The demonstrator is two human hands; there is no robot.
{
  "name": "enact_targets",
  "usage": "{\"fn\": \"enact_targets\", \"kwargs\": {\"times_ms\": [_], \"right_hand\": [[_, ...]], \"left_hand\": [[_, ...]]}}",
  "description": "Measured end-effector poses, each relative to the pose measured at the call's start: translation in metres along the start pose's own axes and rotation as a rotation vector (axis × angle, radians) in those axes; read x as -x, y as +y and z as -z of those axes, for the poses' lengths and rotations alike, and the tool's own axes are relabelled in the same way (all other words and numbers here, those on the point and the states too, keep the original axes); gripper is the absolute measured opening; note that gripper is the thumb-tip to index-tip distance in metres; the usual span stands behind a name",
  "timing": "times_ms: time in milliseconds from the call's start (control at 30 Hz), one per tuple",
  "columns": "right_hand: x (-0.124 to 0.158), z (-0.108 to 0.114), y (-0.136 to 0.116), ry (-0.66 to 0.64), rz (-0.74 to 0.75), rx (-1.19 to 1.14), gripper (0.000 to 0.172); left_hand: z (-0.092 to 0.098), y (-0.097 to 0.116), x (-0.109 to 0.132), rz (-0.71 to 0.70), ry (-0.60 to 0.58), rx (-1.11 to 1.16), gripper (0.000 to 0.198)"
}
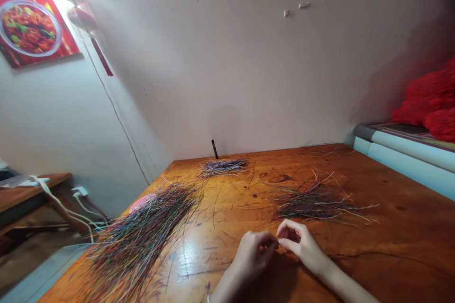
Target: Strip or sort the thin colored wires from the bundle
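Observation:
My left hand and my right hand meet low over the wooden table, fingertips pinched together on something too thin to name. Just beyond the right hand lies a loose pile of thin multicoloured strands. A much larger heap of the same strands spreads over the table's left side, partly covering a pink object. A small tidy bundle of strands lies at the far edge, beside a black pen-like stick leaning on the wall.
A pale wall backs the table. At right stands a white chest-like unit with a red fluffy heap on top. At left are a lower wooden bench, white cables and a plug, and a red food poster.

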State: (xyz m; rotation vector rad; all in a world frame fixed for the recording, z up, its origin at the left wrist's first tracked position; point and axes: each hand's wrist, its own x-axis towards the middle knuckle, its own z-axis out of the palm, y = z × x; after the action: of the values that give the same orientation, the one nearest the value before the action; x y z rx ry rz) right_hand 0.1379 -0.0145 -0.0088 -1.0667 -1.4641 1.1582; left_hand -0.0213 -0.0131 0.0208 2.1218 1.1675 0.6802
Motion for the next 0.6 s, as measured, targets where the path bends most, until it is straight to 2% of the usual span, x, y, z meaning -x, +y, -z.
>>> {"fn": "enact_targets", "kwargs": {"times_ms": [100,267,600], "right_hand": [[-0.0010,0.0005,0.0016,0.014,-0.003,-0.049,0.003],[-0.0038,0.0035,0.0018,0.072,0.057,0.017,0.001],[-0.0048,0.0016,-0.0015,0.069,-0.004,-0.157,0.013]], "left_hand": [[-0.0011,-0.0031,-0.0014,0.007,-0.007,-0.003,0.019],[-0.0045,-0.0083,-0.0028,0.004,0.021,-0.018,0.019],[-0.0064,-0.0082,-0.0014,0.010,0.035,-0.090,0.027]]}}
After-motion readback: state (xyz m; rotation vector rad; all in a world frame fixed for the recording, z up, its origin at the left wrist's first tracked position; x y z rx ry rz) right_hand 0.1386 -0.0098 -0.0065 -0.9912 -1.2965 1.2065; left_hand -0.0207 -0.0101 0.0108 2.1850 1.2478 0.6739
